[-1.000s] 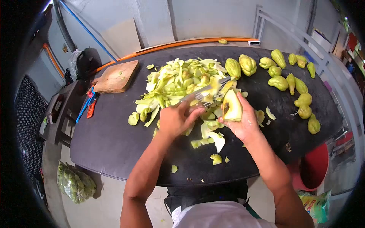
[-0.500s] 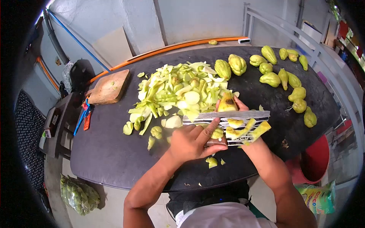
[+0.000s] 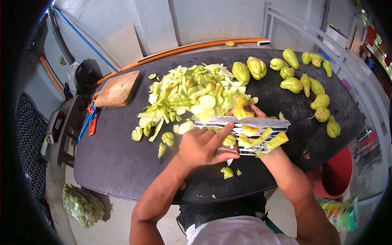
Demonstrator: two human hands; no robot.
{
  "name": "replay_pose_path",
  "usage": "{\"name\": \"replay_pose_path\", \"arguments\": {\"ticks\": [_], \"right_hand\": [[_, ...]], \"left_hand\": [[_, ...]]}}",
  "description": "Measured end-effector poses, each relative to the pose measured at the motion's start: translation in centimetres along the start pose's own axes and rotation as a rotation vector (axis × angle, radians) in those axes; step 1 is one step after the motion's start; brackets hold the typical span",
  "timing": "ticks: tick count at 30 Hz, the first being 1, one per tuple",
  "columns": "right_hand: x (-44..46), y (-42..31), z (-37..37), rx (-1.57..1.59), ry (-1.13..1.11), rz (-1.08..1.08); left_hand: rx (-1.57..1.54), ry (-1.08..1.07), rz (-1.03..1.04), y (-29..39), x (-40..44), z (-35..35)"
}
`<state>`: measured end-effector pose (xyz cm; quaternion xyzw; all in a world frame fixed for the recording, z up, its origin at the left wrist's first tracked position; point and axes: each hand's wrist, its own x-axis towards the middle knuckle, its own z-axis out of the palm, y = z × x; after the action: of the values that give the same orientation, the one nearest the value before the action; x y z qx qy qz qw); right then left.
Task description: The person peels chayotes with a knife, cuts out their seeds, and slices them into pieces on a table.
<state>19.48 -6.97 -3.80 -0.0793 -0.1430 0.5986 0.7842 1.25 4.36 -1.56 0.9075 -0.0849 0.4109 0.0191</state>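
Observation:
My left hand (image 3: 204,146) is closed around the brown handle (image 3: 231,150) of a broad-bladed knife (image 3: 261,123), index finger stretched along the blade. Yellow-green chayote slices (image 3: 276,142) lie on the patterned blade. Beyond the blade's far edge, my right hand (image 3: 258,111) grips a peeled yellow chayote (image 3: 243,108) with a dark brown patch. The blade hides much of that hand. A large heap of pale green peelings (image 3: 196,92) lies just beyond the knife, and small cut bits (image 3: 227,172) sit on the near side.
Whole chayotes (image 3: 291,85) are spread over the right of the dark table (image 3: 118,163). A wooden board (image 3: 117,90) lies at the far left, beside blue and orange-red handled tools (image 3: 92,122). A red bin (image 3: 341,171) and a bag of greens (image 3: 83,206) stand on the floor.
The chayote in my right hand has tilted, so its pale cut end shows less. The knife has shifted slightly left and away from me, with the slices still on it.

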Motion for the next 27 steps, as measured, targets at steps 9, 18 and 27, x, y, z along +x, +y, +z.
{"name": "replay_pose_path", "arguments": {"ticks": [9, 18, 27], "right_hand": [[0.5, 0.7, -0.8, -0.018, 0.089, -0.038], [0.0, 0.2, 0.4, -0.175, 0.142, 0.035], [0.3, 0.0, 0.4, -0.141, 0.261, -0.002]], "left_hand": [[-0.042, -0.072, -0.211, -2.1, -1.6, -1.1], [-0.145, -0.125, -0.451, -3.1, -1.5, -0.9], [-0.178, -0.193, -0.608, -2.2, -0.9, -1.3]]}}
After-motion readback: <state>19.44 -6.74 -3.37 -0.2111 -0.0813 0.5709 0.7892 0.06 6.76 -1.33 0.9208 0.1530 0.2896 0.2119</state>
